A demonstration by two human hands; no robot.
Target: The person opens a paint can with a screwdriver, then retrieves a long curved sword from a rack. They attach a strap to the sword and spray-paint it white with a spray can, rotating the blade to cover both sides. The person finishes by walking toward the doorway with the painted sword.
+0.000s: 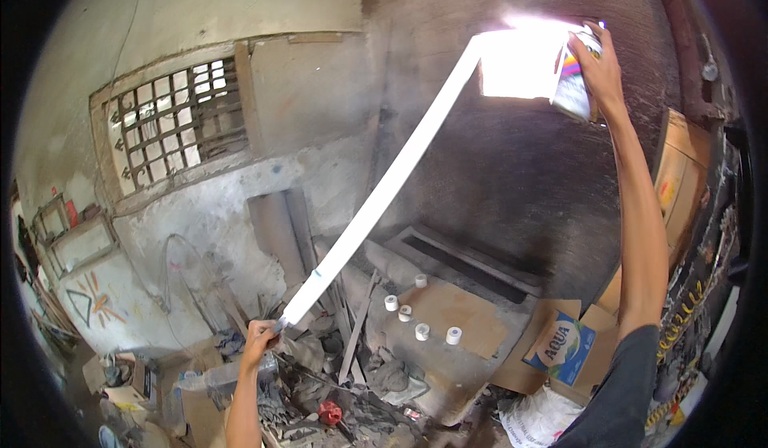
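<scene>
A long white bar (392, 182) slants from lower left up toward a glaring bright opening (520, 68) in the dark wall. My left hand (259, 341) is closed around its lower end, where a short grey piece shows. A thin blue-green mark crosses the bar a little above that hand. At upper right my right hand (602, 70) grips a spray can (571, 88) with a coloured band, held tilted beside the bar's far end. Glare hides the can's top and the bar's tip, so I cannot tell whether spray comes out.
Several small white cylinders (406, 314) stand on a brown-stained board (472, 324). An opened cardboard box (596, 320) and a white sack (540, 418) sit at lower right, near a yellow coiled hose (680, 320). Rags and scraps (352, 416) litter the floor. A barred window (172, 124) is at left.
</scene>
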